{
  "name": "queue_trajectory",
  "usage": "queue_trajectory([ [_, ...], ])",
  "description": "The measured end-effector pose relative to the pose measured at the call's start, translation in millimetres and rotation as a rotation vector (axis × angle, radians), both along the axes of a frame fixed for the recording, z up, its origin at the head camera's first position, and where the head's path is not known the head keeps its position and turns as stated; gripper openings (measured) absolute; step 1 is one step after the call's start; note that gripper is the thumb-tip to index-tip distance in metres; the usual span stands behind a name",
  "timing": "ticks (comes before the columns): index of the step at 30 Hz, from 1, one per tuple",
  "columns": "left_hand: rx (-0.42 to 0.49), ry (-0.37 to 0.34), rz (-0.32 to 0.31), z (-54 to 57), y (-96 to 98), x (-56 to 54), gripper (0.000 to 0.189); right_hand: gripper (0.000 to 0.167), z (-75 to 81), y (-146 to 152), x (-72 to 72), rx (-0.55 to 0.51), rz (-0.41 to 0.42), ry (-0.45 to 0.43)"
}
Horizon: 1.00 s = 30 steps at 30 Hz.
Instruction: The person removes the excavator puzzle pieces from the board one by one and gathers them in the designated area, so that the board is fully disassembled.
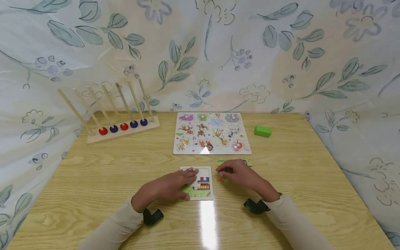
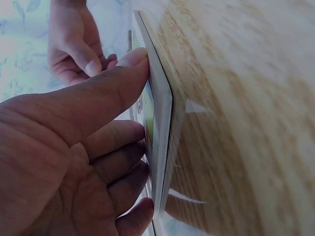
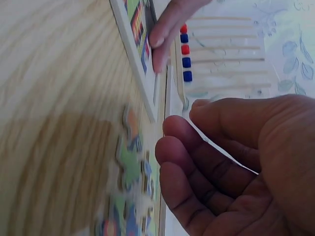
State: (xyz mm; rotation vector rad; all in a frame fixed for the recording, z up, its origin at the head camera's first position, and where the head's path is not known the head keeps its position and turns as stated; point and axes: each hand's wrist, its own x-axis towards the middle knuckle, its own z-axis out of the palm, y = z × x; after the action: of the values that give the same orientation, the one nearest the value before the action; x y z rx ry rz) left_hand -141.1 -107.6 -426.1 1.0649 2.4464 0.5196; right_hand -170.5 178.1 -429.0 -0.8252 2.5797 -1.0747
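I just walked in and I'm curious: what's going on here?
A person's left hand rests on a small, partly filled puzzle tray. Their right hand is by the loose pieces right of the tray, with none visible in its grip. An animal board lies farther back, untouched.

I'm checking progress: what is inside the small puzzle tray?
Inside the tray, picture pieces show along the bottom and right, bare board above them. The left hand covers part of the left side, hiding what lies beneath.

Green block (image 1: 263, 131), red and blue beads (image 1: 124, 126)
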Motion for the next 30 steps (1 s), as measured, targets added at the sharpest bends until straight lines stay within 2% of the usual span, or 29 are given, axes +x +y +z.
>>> queue_trajectory([
  [20, -0.008, 0.013, -0.006, -2.8, -2.2, 0.6, 0.072, 0.014, 0.6, -25.0, -1.4, -0.062, 0.103, -0.037],
  [30, -0.002, 0.014, -0.016, -0.1, -2.2, 1.8, 0.070, 0.015, -0.1, -35.6, -5.1, -0.064, 0.106, -0.065],
])
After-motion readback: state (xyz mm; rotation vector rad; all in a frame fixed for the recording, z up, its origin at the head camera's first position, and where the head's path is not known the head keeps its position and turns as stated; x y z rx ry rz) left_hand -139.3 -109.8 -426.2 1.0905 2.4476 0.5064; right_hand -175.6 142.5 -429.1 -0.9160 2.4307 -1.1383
